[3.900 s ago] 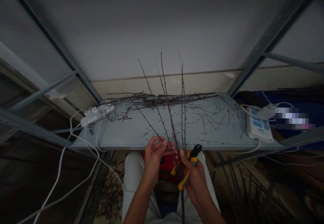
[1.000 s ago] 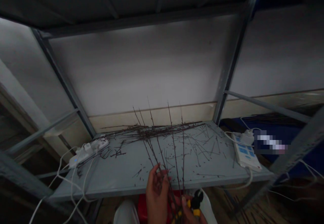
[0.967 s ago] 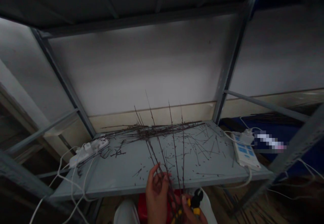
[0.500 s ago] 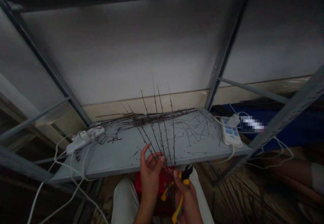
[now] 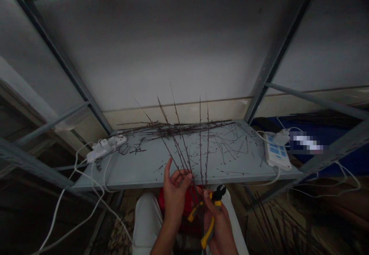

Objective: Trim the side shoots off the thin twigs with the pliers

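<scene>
Your left hand [image 5: 174, 197] is half open, thumb raised and fingers spread and curving toward a sheaf of thin bare twigs [image 5: 184, 159]; the twigs rest against those fingers, though this view does not settle whether it grips them or only steadies them. Your right hand [image 5: 216, 224] is closed around the handles of yellow-handled cutting pliers [image 5: 208, 230]; their black head points up and sits just beside the twigs, and you cannot tell whether the jaws are open or shut. The twigs rise between your hands and fan out, tilted away from you, above a grey metal shelf [image 5: 135, 176]; they do not appear to touch it. A long pile of loose twigs [image 5: 173, 129] lies across the back of the shelf, and short twig pieces [image 5: 227, 153] are scattered over its top; a white power strip [image 5: 105, 149] sits at its left end, and a white socket panel with blue buttons [image 5: 276, 152] sits at its right end; white cables [image 5: 62, 205] hang down at the left. Below your hands are your white trousers [image 5: 147, 218] and a red object [image 5: 184, 205]; more twigs [image 5: 279, 224] stand on the floor at the right.
</scene>
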Available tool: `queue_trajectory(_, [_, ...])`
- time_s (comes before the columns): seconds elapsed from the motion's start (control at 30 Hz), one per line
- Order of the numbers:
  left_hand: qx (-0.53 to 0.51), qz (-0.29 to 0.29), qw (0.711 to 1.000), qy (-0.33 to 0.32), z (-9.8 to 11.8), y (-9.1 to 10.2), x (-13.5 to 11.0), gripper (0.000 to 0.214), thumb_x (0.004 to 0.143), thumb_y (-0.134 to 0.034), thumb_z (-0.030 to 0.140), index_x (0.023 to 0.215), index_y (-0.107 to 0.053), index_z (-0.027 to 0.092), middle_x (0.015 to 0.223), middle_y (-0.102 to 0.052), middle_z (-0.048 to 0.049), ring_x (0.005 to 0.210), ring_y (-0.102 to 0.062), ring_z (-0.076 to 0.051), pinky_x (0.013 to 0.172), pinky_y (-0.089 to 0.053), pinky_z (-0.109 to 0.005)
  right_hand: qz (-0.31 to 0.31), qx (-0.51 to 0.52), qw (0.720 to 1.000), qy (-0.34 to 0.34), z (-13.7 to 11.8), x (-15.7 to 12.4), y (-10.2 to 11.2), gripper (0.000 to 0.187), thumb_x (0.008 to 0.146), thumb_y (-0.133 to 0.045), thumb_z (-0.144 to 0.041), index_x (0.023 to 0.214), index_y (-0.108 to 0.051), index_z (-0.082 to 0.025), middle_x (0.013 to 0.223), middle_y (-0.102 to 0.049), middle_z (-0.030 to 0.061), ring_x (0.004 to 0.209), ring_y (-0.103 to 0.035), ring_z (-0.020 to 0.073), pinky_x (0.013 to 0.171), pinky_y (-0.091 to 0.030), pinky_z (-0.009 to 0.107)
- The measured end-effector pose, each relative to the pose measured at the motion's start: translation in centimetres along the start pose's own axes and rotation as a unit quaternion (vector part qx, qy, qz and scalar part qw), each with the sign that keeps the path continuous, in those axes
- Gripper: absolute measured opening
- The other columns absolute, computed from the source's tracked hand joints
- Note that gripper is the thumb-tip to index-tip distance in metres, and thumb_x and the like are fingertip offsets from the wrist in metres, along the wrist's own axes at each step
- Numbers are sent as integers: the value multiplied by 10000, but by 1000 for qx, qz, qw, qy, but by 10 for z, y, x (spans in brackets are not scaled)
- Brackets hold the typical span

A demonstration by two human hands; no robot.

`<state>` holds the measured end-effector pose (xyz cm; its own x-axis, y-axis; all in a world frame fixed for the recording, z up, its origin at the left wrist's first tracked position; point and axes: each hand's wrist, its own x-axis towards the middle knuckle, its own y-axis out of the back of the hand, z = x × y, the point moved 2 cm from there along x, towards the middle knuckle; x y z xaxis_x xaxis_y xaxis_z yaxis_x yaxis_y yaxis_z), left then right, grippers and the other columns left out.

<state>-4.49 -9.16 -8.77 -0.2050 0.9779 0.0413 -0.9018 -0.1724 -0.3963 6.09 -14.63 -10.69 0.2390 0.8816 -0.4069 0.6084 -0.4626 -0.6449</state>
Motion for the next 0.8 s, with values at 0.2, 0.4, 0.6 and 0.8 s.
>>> queue_trajectory(0.2, [42,-19,999,2,-2,3,10,257,733,-839,297,911,-727,150,967,-760,-111,925,-707,-220,867,-553,-325,20,0,1000,-11,3,4,1,560,453,-974,-336,926,-717,-186,853,-776,33,910,-723,261,733,-587,298])
queue_trajectory(0.4, [15,-9,999,35,-4,4,14,301,720,-854,340,922,-745,146,979,-762,-115,893,-711,-218,805,-567,-314,-6,-3,1000,-17,5,6,3,535,508,-959,-378,949,-725,-188,908,-780,54,874,-731,269,695,-592,326])
queue_trajectory(0.6, [-4,-9,998,61,-2,4,21,331,689,-874,367,913,-769,148,921,-771,-101,847,-709,-213,770,-568,-312,-6,0,1000,-24,10,12,11,515,517,-958,-348,944,-720,-187,950,-773,49,895,-724,258,699,-596,317])
queue_trajectory(0.8, [-24,-36,996,81,-9,4,21,304,720,-859,307,959,-760,150,1000,-769,-112,930,-710,-225,833,-567,-333,18,3,1000,-18,9,12,16,550,534,-954,-305,1010,-695,-208,928,-757,5,872,-720,227,726,-598,304])
